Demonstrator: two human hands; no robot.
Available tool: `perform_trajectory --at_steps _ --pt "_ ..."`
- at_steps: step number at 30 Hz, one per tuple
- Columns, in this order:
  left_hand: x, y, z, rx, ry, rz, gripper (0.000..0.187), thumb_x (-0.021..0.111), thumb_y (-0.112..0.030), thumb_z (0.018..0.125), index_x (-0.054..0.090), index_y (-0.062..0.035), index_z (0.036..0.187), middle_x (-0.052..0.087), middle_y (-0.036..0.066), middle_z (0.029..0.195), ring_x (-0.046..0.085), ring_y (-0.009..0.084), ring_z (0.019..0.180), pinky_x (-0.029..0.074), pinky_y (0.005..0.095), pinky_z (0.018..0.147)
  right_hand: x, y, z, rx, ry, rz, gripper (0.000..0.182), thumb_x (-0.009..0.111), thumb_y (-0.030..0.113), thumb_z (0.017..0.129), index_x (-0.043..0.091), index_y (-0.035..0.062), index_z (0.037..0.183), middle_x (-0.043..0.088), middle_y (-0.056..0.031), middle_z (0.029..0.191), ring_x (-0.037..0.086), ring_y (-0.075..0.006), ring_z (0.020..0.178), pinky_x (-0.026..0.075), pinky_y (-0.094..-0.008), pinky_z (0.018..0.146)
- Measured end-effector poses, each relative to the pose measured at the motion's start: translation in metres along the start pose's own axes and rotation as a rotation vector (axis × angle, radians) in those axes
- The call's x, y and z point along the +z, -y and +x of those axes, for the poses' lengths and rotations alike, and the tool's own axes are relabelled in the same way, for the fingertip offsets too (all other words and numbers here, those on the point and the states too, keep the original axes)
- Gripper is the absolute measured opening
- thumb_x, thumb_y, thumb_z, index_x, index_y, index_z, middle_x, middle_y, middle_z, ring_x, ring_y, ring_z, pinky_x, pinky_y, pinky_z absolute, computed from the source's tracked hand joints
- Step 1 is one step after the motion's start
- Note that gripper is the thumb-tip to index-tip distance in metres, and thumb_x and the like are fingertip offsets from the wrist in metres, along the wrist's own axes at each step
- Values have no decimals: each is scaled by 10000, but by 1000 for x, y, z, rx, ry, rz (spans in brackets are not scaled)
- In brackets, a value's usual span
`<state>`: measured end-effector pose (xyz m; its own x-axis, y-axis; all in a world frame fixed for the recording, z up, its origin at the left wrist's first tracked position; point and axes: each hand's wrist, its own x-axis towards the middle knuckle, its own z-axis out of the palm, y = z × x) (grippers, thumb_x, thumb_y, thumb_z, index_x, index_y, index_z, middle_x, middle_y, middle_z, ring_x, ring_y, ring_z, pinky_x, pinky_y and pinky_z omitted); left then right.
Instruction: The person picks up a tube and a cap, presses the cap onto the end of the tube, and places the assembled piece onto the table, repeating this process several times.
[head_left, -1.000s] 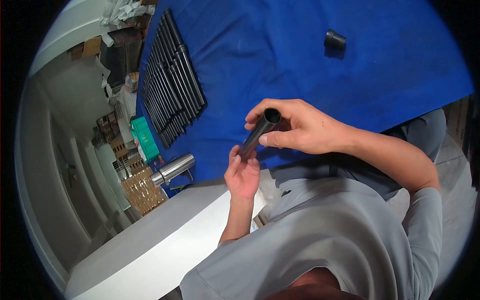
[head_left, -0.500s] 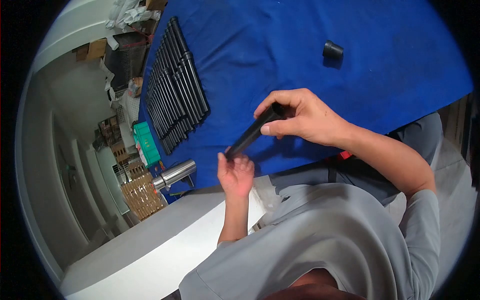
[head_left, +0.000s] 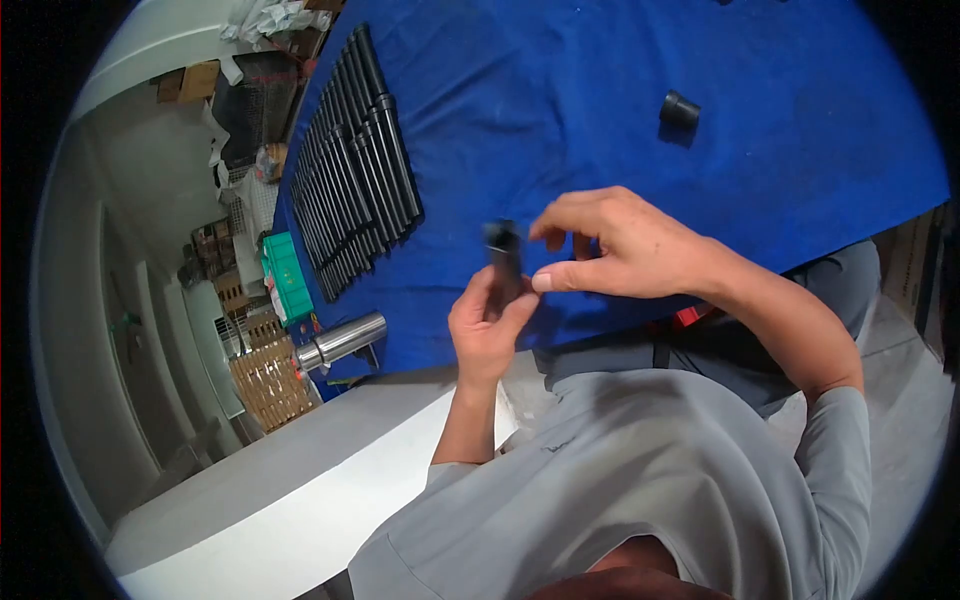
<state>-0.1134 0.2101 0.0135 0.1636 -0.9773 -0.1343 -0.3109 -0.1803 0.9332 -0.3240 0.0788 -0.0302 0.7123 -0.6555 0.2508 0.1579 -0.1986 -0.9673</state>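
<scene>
My left hand (head_left: 484, 322) is wrapped around a black tube (head_left: 507, 262), which stands up from my fingers with its open end toward the top. Motion blurs that upper end. Just right of the tube is my right hand (head_left: 632, 245), thumb and fingers apart with nothing seen between them. The right thumb tip is close to the tube; whether it touches cannot be made out. A short black tapered fitting (head_left: 680, 113) lies on the blue cloth (head_left: 560, 110) beyond my right hand.
Many black tubes (head_left: 365, 180) lie side by side in rows on the cloth at left. Near the table's left edge are a green bin (head_left: 287, 278) and a shiny metal cylinder (head_left: 345, 340). Behind them stand a woven basket (head_left: 268, 385) and cardboard boxes (head_left: 198, 82).
The tube has passed from my right hand's grip into my left and swung from slanted to more upright. My right fingers have opened off it. The view has shifted slightly.
</scene>
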Motion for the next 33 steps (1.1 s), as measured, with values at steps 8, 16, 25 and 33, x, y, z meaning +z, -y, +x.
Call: perform_trajectory --at_steps 8,16,25,33 --pt "-13 17 -8 -109 284 -13 407 805 -13 833 620 38 1192 673 79 1112 627 138 997 489 293 887 8 0 -3 -18 175 346 356 739 211 882 682 39 1189 680 -54 984 648 -189 860 510 -309 684" --pt "-11 18 -15 -205 220 -185 457 792 16 828 532 1 1204 648 109 1172 633 174 1068 497 325 950 12 1 -4 21 150 370 249 779 170 859 687 28 1042 687 -53 919 651 -167 826 512 -305 678" --pt "-9 19 -10 -164 252 -355 464 804 -35 837 595 32 1246 629 139 1249 614 240 1162 471 403 1025 13 -2 -4 -9 159 426 351 765 143 862 671 41 1185 704 -59 936 644 -165 790 518 -305 688" --pt "-12 18 -11 -164 281 -348 496 812 -62 828 619 34 1275 645 160 1223 644 255 1112 507 404 985 11 1 -4 -15 192 425 255 749 154 880 672 30 1089 678 -44 879 620 -148 758 494 -294 664"
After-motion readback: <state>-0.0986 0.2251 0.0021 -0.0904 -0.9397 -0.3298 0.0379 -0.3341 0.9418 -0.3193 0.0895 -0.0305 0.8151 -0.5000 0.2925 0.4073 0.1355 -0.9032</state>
